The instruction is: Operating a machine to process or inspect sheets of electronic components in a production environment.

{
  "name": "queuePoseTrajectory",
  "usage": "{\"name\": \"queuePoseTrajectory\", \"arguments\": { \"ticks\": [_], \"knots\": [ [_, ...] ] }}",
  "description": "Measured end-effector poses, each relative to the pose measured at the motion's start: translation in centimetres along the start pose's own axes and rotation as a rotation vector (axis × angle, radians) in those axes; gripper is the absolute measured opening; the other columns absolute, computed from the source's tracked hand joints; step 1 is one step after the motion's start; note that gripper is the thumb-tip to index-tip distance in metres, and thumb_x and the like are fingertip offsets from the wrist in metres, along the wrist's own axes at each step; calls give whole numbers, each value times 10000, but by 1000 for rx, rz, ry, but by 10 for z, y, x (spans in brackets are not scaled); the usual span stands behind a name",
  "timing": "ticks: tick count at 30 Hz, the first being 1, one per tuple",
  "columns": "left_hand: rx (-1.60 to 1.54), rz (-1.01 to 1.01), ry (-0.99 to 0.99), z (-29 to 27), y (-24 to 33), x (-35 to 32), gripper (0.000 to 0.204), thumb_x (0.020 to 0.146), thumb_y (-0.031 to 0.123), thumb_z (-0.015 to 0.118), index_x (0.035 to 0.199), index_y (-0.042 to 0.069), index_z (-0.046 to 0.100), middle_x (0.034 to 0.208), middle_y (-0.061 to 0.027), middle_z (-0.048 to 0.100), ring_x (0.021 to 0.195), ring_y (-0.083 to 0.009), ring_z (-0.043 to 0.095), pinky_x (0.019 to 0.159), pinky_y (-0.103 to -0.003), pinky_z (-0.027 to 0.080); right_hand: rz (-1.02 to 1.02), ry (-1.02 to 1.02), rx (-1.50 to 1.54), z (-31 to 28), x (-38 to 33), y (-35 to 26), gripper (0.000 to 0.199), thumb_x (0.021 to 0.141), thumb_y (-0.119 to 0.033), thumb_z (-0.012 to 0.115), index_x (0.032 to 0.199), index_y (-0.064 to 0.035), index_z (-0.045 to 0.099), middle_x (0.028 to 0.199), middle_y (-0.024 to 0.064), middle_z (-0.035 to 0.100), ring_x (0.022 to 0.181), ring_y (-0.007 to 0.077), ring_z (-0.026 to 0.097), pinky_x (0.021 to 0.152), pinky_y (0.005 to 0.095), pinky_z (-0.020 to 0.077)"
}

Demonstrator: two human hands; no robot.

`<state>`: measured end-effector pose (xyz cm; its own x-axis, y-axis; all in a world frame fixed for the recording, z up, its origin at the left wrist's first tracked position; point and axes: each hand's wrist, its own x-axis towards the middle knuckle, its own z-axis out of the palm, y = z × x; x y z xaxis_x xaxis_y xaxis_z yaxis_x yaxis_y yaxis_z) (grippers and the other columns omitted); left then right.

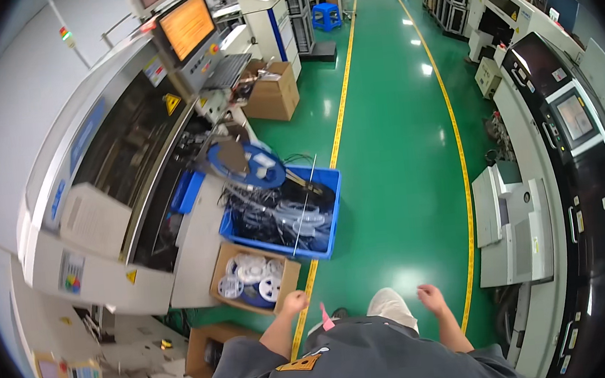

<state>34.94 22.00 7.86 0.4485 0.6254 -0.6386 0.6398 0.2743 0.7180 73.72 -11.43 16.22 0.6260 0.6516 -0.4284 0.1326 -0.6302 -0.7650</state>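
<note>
My left hand (296, 302) hangs ahead of my body with its fingers curled in, and nothing shows in it. It is nearest to an open cardboard box (292, 280) of white and blue reels (250, 268). On the other side, my right hand (431, 298) is held low over the green floor, away from any object. Its fingers are loosely bent and a little apart, with nothing visible between them. A blue bin (332, 215) beyond the cardboard box holds clear and dark strips in a tangle. Above the bin's far left corner sits a large blue reel (261, 165).
A long machine with a lit orange screen (187, 26) lines the left side. Black and grey machines with a control panel (573, 116) line the right. Yellow lines (342, 106) edge the green aisle (399, 144). Farther off are a brown carton (276, 94) and a blue stool (326, 16).
</note>
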Motion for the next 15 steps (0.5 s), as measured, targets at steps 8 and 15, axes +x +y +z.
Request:
{"name": "queuePoseTrajectory", "arguments": {
  "ticks": [8, 15],
  "knots": [
    [-5, 214, -218, 58, 297, 249, 378, 961, 340, 430, 1057, 44, 644, 922, -123, 682, 824, -226, 651, 750, -348, 514, 352, 251, -31, -123, 265, 26, 246, 847, -211, 579, 957, -3, 651, 724, 109, 669, 656, 190, 634, 614, 318, 504],
    [396, -72, -92, 29, 328, 367, 386, 850, 360, 479, 958, 47, 677, 921, -179, 680, 925, -333, 644, 808, -403, 498, -196, 66, -68, -166, 620, -219, 247, 885, -181, 584, 1023, 21, 619, 761, 67, 642, 707, 127, 594, 653, 269, 483]
  ]
}}
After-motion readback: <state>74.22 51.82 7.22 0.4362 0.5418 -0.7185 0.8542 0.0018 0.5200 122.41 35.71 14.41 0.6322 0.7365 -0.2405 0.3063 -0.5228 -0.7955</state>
